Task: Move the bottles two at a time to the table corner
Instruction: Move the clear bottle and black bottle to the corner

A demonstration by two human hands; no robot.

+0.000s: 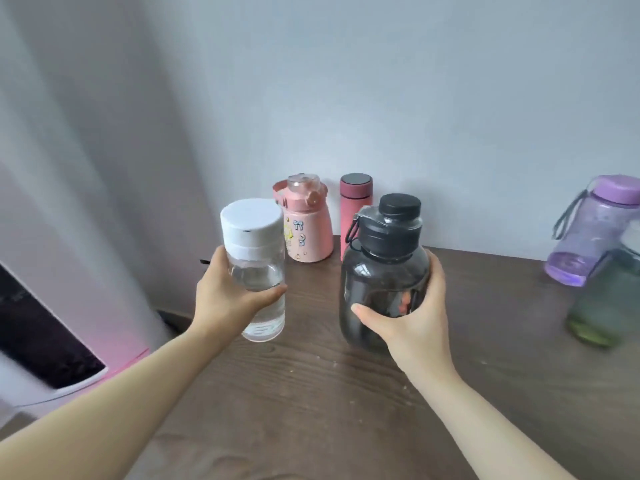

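The fingers of the left hand are wrapped around a clear white-capped bottle; a dark black-capped bottle is gripped by the right hand. Both are held upright over the wooden surface. Behind, a pink cartoon bottle and a red flask are stood in the corner by the wall.

Both forearms come in bare from the lower edge, with no sleeve showing on either. The left hand and the right hand wear no gloves, and the fingernails that show are short and unpainted.
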